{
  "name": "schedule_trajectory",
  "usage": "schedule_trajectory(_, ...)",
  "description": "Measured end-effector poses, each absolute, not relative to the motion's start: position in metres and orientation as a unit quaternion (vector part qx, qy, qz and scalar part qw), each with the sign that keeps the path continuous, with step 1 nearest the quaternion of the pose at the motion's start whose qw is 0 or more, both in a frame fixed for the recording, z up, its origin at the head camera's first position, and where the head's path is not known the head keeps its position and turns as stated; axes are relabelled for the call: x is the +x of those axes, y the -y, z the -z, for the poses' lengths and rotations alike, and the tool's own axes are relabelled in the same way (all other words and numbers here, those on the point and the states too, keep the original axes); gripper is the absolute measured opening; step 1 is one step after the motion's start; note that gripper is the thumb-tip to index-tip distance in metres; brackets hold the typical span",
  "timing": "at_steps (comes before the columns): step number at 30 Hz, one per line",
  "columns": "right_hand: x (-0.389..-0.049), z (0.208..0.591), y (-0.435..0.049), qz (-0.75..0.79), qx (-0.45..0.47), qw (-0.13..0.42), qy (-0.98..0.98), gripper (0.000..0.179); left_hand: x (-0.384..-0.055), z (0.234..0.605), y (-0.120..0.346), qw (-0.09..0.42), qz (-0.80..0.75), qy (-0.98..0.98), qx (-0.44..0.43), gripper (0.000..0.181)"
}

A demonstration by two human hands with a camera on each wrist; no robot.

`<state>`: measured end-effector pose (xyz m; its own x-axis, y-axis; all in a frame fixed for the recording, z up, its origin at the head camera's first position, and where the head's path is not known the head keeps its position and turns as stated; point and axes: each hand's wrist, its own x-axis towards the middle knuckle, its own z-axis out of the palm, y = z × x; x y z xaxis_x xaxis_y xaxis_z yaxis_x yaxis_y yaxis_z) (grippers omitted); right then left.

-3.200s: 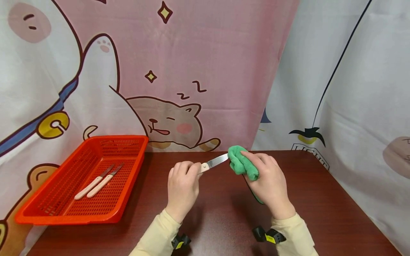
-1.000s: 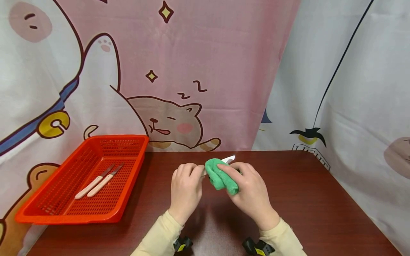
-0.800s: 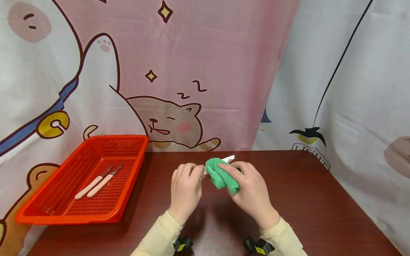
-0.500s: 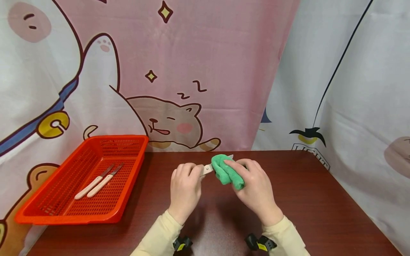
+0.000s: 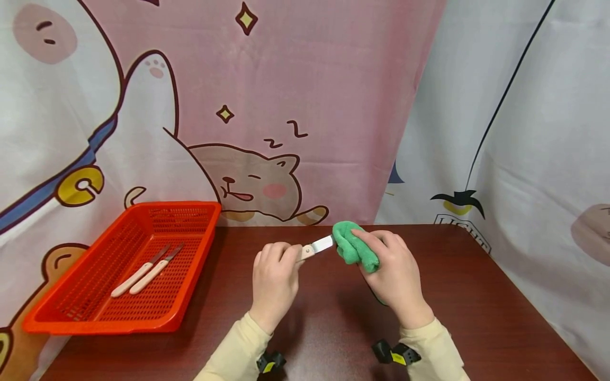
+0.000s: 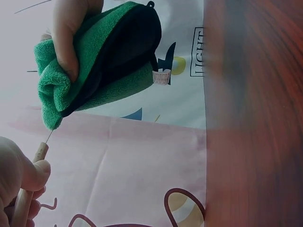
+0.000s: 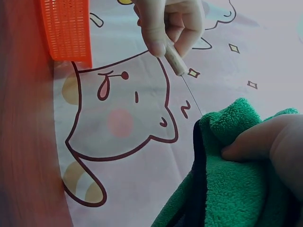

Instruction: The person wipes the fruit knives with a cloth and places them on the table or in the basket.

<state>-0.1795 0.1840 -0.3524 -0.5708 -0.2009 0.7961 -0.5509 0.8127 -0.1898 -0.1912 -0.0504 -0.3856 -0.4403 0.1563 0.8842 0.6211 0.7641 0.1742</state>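
Observation:
My left hand (image 5: 275, 280) grips the pale handle of a knife (image 5: 322, 244), its blade pointing up and to the right. A folded green cloth (image 5: 355, 246) is pinched in my right hand (image 5: 393, 275) and wraps the outer part of the blade, hiding the tip. Bare metal shows between the handle and the cloth. In the left wrist view the cloth (image 6: 109, 61) hangs down with a dark edging and a small white label. The right wrist view shows the thumb pressing the cloth (image 7: 236, 179) where the thin blade enters it.
At the left of the brown table (image 5: 329, 338) stands a red perforated plastic basket (image 5: 186, 296). Two knives (image 5: 151, 276) with pale handles lie side by side in it. A printed cartoon curtain (image 5: 305, 106) hangs behind the table.
From covering most of the blade near the handle, the cloth in my right hand has slid right toward the tip, baring the blade's base. The left hand and knife have barely moved.

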Motion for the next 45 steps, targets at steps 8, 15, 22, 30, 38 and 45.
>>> schedule_trajectory(8, -0.182, 0.351, -0.191, -0.211, 0.202, 0.408, 0.865, 0.062, -0.192, 0.386, 0.052, 0.479, 0.253, 0.804, -0.245, 0.027)
schedule_trajectory(15, -0.184, 0.350, -0.197, -0.217, 0.184, 0.410, 0.867, 0.065, -0.194, 0.386, 0.056, 0.484, 0.255, 0.802, -0.240, 0.032)
schedule_trajectory(22, -0.184, 0.350, -0.197, -0.219, 0.183, 0.405, 0.868, 0.065, -0.194, 0.388, 0.061, 0.473, 0.251, 0.814, -0.225, 0.035)
schedule_trajectory(30, -0.183, 0.355, -0.197, -0.209, 0.188, 0.394, 0.875, 0.063, -0.196, 0.388, 0.073, 0.464, 0.249, 0.824, -0.208, 0.036)
schedule_trajectory(38, -0.182, 0.365, -0.200, -0.206, 0.191, 0.373, 0.884, 0.062, -0.197, 0.380, 0.093, 0.435, 0.239, 0.845, -0.197, 0.035)
schedule_trajectory(45, -0.182, 0.376, -0.210, -0.197, 0.186, 0.349, 0.897, 0.064, -0.199, 0.364, 0.117, 0.430, 0.226, 0.853, -0.189, 0.028)
